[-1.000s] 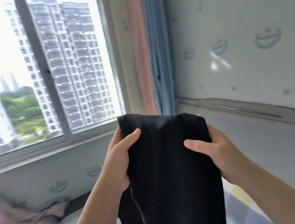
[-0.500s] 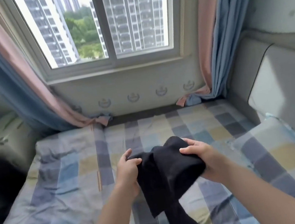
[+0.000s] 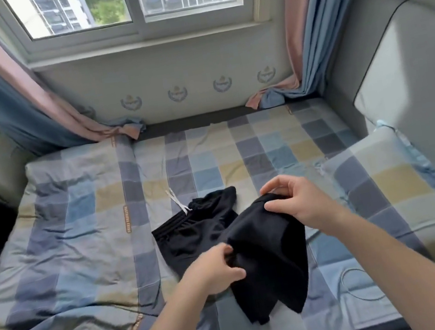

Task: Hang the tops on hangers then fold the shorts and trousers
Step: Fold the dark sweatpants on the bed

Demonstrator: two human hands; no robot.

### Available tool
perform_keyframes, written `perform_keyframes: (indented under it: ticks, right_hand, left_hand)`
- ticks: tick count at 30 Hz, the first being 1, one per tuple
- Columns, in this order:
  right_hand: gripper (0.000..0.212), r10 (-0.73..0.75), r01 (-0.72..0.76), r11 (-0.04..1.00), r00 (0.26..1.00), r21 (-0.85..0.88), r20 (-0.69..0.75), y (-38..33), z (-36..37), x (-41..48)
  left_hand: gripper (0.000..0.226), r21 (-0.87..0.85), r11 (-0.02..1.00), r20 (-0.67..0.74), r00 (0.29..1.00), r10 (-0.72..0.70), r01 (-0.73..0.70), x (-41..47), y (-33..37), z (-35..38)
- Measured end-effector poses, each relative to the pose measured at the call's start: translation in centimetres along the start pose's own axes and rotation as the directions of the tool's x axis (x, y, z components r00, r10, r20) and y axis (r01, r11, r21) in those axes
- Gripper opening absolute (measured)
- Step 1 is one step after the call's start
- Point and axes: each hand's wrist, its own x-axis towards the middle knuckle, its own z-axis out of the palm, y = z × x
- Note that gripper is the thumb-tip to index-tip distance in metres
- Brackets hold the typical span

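Daylight comes through a white-framed sliding window [image 3: 135, 4] over a bed [image 3: 78, 206] with a checked sheet in blue, grey and yellow. Pink-and-blue curtains [image 3: 9, 94] hang at both sides, their ends bunched at the bed's far edge. The pale wall [image 3: 192, 61] below the sill bears a row of crests [image 3: 177, 94]. A matching pillow [image 3: 388, 187] lies at right, beside what looks like a padded grey headboard [image 3: 412, 72].

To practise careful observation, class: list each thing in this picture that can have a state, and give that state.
black shorts: waistband end flat on the bed, other end lifted.
left hand: pinches the shorts' fabric.
right hand: pinches the lifted edge.
drawstring: loose, lying on the bed.
curtains: drawn aside.
window: shut.
pillow: lying flat on the bed's right side.
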Motion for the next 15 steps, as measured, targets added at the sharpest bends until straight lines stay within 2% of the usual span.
perform_keyframes:
  ticks: [2, 4, 6, 8, 9, 11, 15]
  right_hand:
    - [0.022, -0.06, 0.062, 0.995, 0.998, -0.075, 0.021, -1.1, -1.6, -1.1]
    - [0.028, -0.077, 0.083, 0.992, 0.995, -0.098, 0.063, -1.9, -3.0, -2.4]
    - [0.032, -0.123, 0.132, 0.978, 0.99, -0.163, 0.062, -2.3, -4.6, -3.7]
    - [0.033, -0.202, 0.201, 0.954, 0.979, -0.221, 0.016, -2.6, -6.2, -4.9]
    - [0.032, -0.24, 0.23, 0.945, 0.971, -0.233, -0.019, -2.8, -7.0, -5.4]
    - [0.028, -0.318, 0.284, 0.928, 0.941, -0.241, -0.115, -3.0, -8.8, -6.3]
    - [0.018, -0.384, 0.33, 0.92, 0.867, -0.212, -0.318, -2.5, -12.1, -5.9]
  left_hand:
    - [0.105, 0.095, 0.994, -0.158, 0.985, 0.073, -0.058, 0.8, 1.4, 0.0]
    - [0.128, 0.107, 0.969, -0.234, 0.942, 0.242, -0.222, 1.7, 3.3, -0.1]
    - [0.129, 0.188, 0.9, -0.221, 0.876, 0.429, -0.393, 2.6, 5.7, 0.0]
    - [0.104, 0.172, 0.842, -0.162, 0.828, 0.537, -0.512, 3.3, 8.0, 0.5]
    - [0.086, 0.108, 0.841, -0.127, 0.832, 0.54, -0.529, 3.5, 8.9, 1.0]
    - [0.059, 0.001, 0.859, -0.065, 0.857, 0.511, -0.512, 3.6, 9.9, 2.1]
    - [0.019, 0.031, 0.882, -0.064, 0.879, 0.472, -0.471, 3.3, 10.4, 4.5]
